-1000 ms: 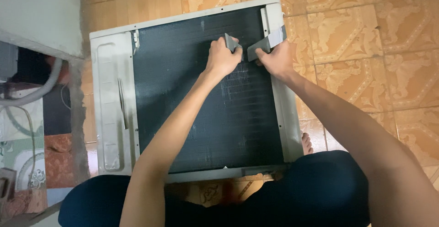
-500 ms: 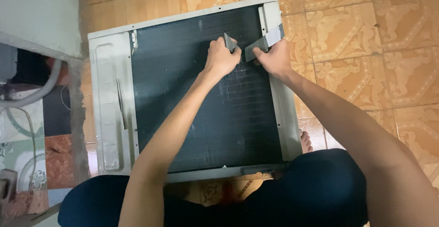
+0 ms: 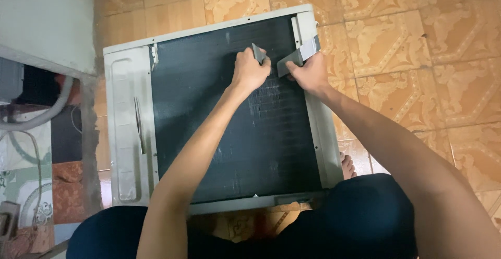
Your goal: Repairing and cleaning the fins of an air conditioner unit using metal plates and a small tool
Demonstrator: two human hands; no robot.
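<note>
An air-conditioner unit [image 3: 125,133] lies flat on the tiled floor with its dark finned coil [image 3: 219,133] facing up. My left hand [image 3: 249,71] is closed on a small grey tool [image 3: 258,53] and presses it on the upper part of the coil. My right hand [image 3: 309,73] is closed on a longer grey tool [image 3: 298,56] close beside it, near the coil's right frame. A lighter, scraped patch [image 3: 271,94] shows on the fins just below both hands.
Orange patterned floor tiles [image 3: 417,55] surround the unit. A grey wall edge [image 3: 47,24] and a pale hose [image 3: 47,114] lie to the left. My knees in dark cloth and a bare toe [image 3: 347,165] sit at the unit's near edge.
Both hands have stayed on the upper coil with only a slight shift; the tools sit at nearly the same spot.
</note>
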